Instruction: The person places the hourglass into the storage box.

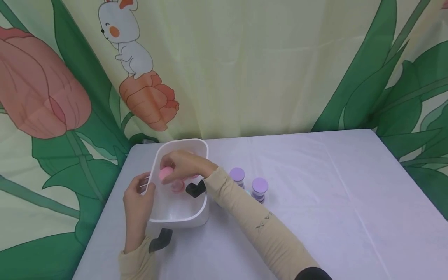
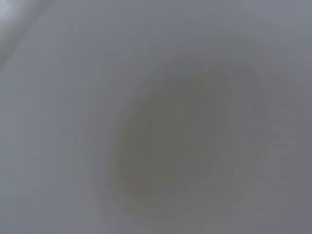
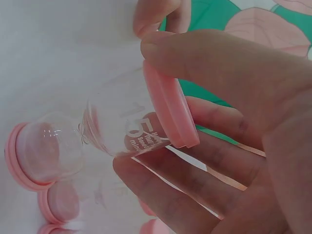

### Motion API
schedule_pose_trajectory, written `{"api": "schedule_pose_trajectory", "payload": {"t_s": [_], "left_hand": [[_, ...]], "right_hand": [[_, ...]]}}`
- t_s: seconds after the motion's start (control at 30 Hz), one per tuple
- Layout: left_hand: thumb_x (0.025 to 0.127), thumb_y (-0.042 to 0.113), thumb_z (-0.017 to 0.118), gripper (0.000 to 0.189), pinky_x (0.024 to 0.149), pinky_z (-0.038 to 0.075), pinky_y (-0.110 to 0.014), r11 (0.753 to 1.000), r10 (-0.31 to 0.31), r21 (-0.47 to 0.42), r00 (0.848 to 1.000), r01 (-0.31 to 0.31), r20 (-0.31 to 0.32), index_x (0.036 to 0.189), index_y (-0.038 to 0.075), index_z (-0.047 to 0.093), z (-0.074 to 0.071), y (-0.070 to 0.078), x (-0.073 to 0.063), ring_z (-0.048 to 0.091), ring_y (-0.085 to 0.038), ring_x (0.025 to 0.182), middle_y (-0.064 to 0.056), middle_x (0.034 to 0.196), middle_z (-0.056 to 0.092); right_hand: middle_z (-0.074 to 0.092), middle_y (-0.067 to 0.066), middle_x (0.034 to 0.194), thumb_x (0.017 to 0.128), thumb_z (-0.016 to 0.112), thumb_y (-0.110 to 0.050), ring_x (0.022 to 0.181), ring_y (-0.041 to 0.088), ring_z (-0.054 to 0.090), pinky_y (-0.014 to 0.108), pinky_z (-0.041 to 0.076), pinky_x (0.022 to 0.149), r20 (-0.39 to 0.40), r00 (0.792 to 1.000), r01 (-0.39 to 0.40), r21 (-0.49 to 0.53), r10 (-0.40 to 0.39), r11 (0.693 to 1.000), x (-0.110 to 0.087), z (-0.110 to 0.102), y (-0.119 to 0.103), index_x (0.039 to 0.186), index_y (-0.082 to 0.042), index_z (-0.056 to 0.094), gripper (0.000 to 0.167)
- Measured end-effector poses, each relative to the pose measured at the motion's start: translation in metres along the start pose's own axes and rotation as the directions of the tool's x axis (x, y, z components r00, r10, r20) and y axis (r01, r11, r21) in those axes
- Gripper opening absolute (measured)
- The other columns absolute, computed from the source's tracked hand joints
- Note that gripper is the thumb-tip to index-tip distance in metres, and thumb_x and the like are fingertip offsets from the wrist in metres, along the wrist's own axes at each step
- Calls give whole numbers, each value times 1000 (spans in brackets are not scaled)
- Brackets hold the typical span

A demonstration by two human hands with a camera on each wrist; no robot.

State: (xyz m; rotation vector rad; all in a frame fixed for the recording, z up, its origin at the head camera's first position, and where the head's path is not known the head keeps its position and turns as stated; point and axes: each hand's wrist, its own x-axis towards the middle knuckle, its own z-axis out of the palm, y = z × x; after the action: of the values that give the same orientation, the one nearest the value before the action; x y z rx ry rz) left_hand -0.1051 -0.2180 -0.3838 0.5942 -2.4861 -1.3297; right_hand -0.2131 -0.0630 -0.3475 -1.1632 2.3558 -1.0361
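Inside a white plastic bin (image 1: 175, 212), my right hand (image 1: 185, 165) grips a pink-capped hourglass (image 3: 131, 117) by its upper end. The clear glass is printed with 15 and some small lettering, and it tilts in the right wrist view. More pink hourglasses (image 3: 61, 200) lie in the bin beside it. At the bin's left wall, my left hand (image 1: 138, 202) holds the rim, thumb on the near side and fingers around the outside. The left wrist view shows only a blurred pale surface.
Two purple-capped hourglasses (image 1: 259, 186) stand on the white-covered table (image 1: 315, 217) right of the bin, partly behind my right sleeve (image 1: 259, 217). Something pale teal shows between them. A printed curtain (image 1: 252, 70) hangs behind the table's back edge.
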Motion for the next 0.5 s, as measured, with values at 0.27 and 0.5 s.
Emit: {"api": "schedule_pose_trajectory", "payload": {"t_s": [0.27, 0.5], "left_hand": [[99, 20, 49, 41, 89, 54, -57, 1000, 22, 4, 1000, -22, -11, 137, 9, 56, 0, 1, 0, 59, -37, 116, -19, 131, 60], [99, 20, 49, 41, 89, 54, -58, 1000, 29, 1, 1000, -29, -3, 137, 9, 56, 1, 0, 0, 59, -37, 116, -19, 131, 61]], "right_hand": [[67, -6, 90, 85, 78, -24, 76, 7, 60, 18, 52, 63, 21, 1000, -5, 17, 5, 1000, 1, 5, 1, 107, -13, 70, 26], [67, -5, 89, 85, 78, -20, 79, 7, 57, 15, 48, 69, 46, 998, 31, -19, -30, 999, 4, 11, 7, 108, -10, 71, 26]]}}
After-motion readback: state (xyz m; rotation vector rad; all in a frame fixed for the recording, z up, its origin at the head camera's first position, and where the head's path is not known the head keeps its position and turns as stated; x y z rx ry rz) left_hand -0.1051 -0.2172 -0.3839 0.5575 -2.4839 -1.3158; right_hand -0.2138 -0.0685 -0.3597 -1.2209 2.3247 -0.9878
